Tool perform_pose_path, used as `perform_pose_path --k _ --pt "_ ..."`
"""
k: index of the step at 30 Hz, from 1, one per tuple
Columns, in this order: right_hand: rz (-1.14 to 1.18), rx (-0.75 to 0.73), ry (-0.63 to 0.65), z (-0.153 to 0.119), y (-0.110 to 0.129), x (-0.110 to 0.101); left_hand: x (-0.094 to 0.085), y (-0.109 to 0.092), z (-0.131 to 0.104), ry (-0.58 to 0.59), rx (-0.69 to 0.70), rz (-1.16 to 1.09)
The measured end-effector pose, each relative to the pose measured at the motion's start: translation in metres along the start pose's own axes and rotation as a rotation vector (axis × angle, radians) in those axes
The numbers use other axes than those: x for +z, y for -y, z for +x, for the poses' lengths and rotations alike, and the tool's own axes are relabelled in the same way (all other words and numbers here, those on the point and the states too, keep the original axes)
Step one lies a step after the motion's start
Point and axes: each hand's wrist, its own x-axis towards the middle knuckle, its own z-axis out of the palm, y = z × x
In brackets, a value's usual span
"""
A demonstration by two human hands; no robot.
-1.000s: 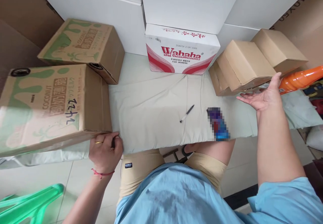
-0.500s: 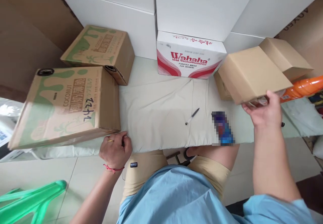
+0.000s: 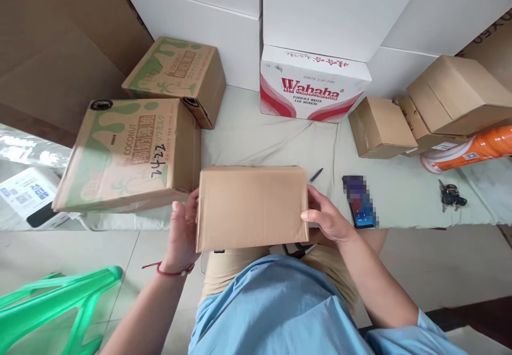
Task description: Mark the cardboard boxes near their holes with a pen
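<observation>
A plain brown cardboard box (image 3: pixel 253 208) is held between my two hands at the table's front edge, above my lap. My left hand (image 3: pixel 184 232) presses on its left end, thumb up and the other fingers partly hidden behind it. At the opposite end my right hand (image 3: pixel 326 216) grips the side, its thumb near the front corner. Behind the box a pen (image 3: pixel 317 174) pokes out, mostly covered. To the right of my right hand lies a phone (image 3: pixel 359 200) with a blurred screen.
Two printed coconut cartons (image 3: pixel 128 155) stand at left, a white Wahaba-style water carton (image 3: pixel 316 91) at the back. Several brown boxes (image 3: pixel 380 128), an orange bottle (image 3: pixel 472 149) and keys (image 3: pixel 452 195) are at right. A green plastic stool (image 3: pixel 60 301) stands on the floor.
My right hand has carried the cardboard box from the right-hand pile to the middle. My left hand has left the table edge and taken hold of the box's left end.
</observation>
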Motion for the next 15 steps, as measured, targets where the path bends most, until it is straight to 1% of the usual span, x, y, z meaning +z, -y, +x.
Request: perform_pose_path --k 2,4,7,9,11,13,14,15 --pt "0.019 0.031 0.047 0.006 -0.003 0.006 0.001 -0.012 -0.007 0.069 -0.093 -0.093" --pt "0.039 0.046 0.064 0.008 -0.005 0.004 0.004 -0.021 -0.011 0.087 -0.131 -0.083" --pt "-0.028 0.046 0.089 0.005 -0.008 -0.011 0.012 -0.026 -0.01 0.112 -0.196 -0.046" --pt "-0.141 0.035 0.052 0.007 -0.011 -0.029 0.018 -0.025 -0.007 0.097 -0.22 -0.054" --pt "-0.391 -0.009 -0.074 0.014 -0.012 -0.049 0.024 -0.024 -0.005 0.078 -0.214 -0.058" --pt "-0.805 -0.042 -0.204 0.027 -0.01 -0.068 0.029 -0.023 -0.003 0.071 -0.191 -0.049" --pt "-1.026 -0.032 -0.227 0.035 -0.008 -0.075 0.031 -0.022 -0.003 0.068 -0.181 -0.044" --pt "-1.208 -0.007 -0.22 0.042 -0.006 -0.08 0.033 -0.022 -0.002 0.06 -0.177 -0.044"
